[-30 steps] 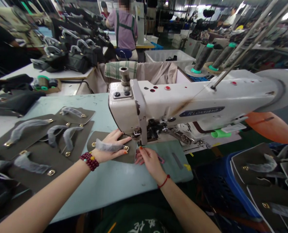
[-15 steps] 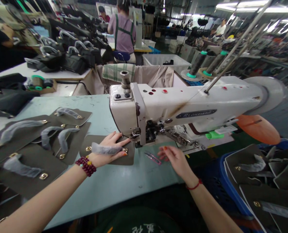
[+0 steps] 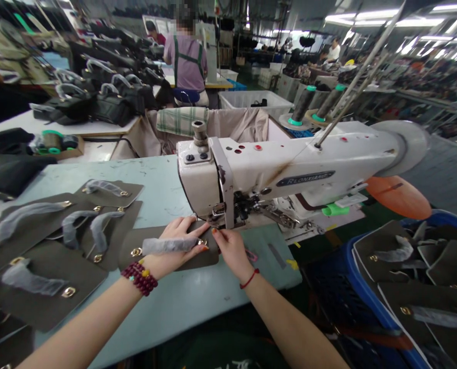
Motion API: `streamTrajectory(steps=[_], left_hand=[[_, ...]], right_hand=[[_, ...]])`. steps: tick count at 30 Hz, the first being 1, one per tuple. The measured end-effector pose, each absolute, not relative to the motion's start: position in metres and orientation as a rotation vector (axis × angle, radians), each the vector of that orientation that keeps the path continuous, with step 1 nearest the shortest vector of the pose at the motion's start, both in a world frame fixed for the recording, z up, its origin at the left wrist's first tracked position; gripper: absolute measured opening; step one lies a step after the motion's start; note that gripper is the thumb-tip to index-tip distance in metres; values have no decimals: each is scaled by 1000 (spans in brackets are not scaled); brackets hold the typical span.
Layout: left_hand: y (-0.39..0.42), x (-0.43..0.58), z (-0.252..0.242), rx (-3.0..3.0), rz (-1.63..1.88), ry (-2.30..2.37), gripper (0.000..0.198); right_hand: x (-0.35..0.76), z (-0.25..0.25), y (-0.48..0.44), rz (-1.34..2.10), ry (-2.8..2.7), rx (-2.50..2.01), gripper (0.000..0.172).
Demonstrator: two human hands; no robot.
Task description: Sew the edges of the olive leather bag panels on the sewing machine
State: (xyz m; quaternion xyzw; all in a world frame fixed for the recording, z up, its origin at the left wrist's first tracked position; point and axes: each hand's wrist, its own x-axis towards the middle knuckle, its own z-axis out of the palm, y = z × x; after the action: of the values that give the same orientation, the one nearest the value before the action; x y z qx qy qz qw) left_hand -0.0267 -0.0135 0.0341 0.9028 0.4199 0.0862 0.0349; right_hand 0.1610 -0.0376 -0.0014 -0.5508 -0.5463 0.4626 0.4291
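A dark grey bag panel [image 3: 199,261] lies under the front of the white sewing machine [image 3: 301,169]. On it is a carry handle [image 3: 169,245] in clear wrapping, with gold metal fittings at both ends. My left hand [image 3: 174,259] rests flat on the panel beneath the handle, fingers spread towards the needle area. My right hand [image 3: 230,251] is closed at the panel's right edge beside the presser foot, thumb and forefinger pinched there. Small pink-handled thread snips [image 3: 251,255] lie just right of that hand, partly hidden by it.
Several similar panels with wrapped handles [image 3: 51,279] lie overlapped at left. A blue basket [image 3: 361,292] holding more panels stands at right. Thread cones [image 3: 303,105] stand behind the machine. Black bags [image 3: 115,105] cover the table beyond, and a person [image 3: 187,61] sits further back.
My right hand has moved left from beside the snips to the panel's right edge, and its fingers have closed. My left hand stays flat on the panel. The view has shifted slightly.
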Motion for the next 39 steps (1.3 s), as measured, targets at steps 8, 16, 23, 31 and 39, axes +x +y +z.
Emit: streamTrajectory(steps=[8, 16, 23, 31, 39], left_hand=[[-19, -21, 40, 2739, 253, 1336, 44], [-21, -17, 43, 2741, 307, 1358, 36], [-23, -14, 42, 2699, 321, 1422, 42], [-26, -13, 34, 2692, 357, 1469, 41], [-18, -13, 38, 2660, 313, 1473, 40]], right_hand=[[160, -2, -37, 1083, -1382, -1399, 43], [162, 3, -33, 1079, -1333, -1417, 36], [165, 9, -34, 1123, -1309, -1406, 29], [175, -6, -61, 1312, -1291, -1287, 31], [179, -19, -72, 1447, -1235, -1208, 39]])
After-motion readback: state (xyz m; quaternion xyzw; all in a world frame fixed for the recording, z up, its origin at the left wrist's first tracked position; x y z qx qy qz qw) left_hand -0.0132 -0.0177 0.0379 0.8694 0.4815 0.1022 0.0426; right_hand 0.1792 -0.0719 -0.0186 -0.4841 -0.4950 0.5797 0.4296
